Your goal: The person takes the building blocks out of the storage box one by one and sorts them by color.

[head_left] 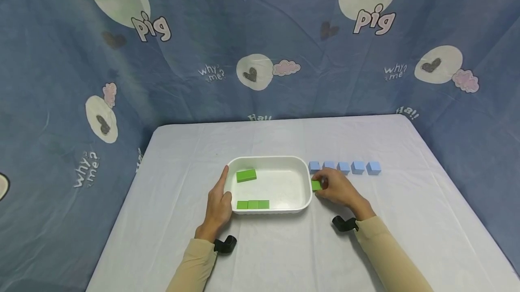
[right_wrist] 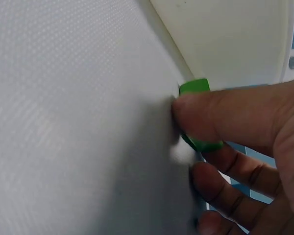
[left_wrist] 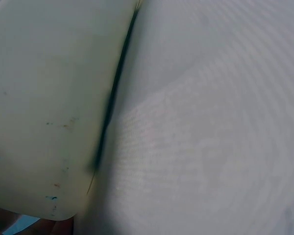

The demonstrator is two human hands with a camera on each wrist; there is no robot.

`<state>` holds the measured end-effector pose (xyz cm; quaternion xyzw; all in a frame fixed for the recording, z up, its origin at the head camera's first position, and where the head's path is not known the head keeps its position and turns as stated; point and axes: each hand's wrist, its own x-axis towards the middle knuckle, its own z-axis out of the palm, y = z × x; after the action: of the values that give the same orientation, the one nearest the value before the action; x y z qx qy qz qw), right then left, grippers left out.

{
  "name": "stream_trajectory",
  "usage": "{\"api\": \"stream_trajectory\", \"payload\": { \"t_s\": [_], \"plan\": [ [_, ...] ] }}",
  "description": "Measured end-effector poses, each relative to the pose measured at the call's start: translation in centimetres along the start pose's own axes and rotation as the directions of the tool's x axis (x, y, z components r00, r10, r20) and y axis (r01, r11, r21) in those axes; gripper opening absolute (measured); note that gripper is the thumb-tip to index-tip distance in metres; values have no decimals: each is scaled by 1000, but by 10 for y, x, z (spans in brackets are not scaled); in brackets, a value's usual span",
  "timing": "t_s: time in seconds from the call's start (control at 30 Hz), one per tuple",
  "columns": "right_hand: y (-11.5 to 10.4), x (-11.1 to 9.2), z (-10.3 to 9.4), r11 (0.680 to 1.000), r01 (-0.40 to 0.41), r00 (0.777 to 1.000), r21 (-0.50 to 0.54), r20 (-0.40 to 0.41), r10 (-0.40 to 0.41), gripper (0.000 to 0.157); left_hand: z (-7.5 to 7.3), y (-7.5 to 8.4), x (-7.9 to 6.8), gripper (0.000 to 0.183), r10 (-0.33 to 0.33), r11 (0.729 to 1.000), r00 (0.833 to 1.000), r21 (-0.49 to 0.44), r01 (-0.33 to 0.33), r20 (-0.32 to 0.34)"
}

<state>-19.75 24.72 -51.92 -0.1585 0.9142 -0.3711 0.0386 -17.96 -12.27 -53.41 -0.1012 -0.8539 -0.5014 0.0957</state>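
A white rectangular tray [head_left: 284, 183] lies on the table. At its left side is my left hand [head_left: 217, 208], the index finger straight along the outer wall and the thumb by the near left corner. Only a dark bit of that hand shows beneath the tray wall in the left wrist view. Just outside the tray's right wall, my right hand [head_left: 336, 188] pinches a green block [right_wrist: 195, 86] between thumb and index finger, close over the tablecloth. Inside the tray, three green blocks [head_left: 253, 204] form a row along the near wall. A longer green piece [head_left: 246, 175] lies slightly askew at the far left.
Several blue cubes [head_left: 358, 168] stand in a row to the right of the tray, just beyond my right hand. A white cloth covers the table [head_left: 183, 156]. Blue printed curtains [head_left: 284, 21] hang behind and at the sides.
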Motion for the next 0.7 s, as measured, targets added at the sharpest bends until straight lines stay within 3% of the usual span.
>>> {"api": "stream_trajectory", "payload": {
  "t_s": [0.3, 0.7],
  "plan": [
    [-7, 3, -22, 1000, -2, 1000, 10, -28, 2, 43, -1, -1, 0, 75, 7, 1000, 1000, -5, -7, 1],
    [-44, 30, -50, 992, 123, 983, -17, -134, -124, 39, -1, -3, 1, 75, 4, 1000, 1000, -15, -4, 1]
  ]
}}
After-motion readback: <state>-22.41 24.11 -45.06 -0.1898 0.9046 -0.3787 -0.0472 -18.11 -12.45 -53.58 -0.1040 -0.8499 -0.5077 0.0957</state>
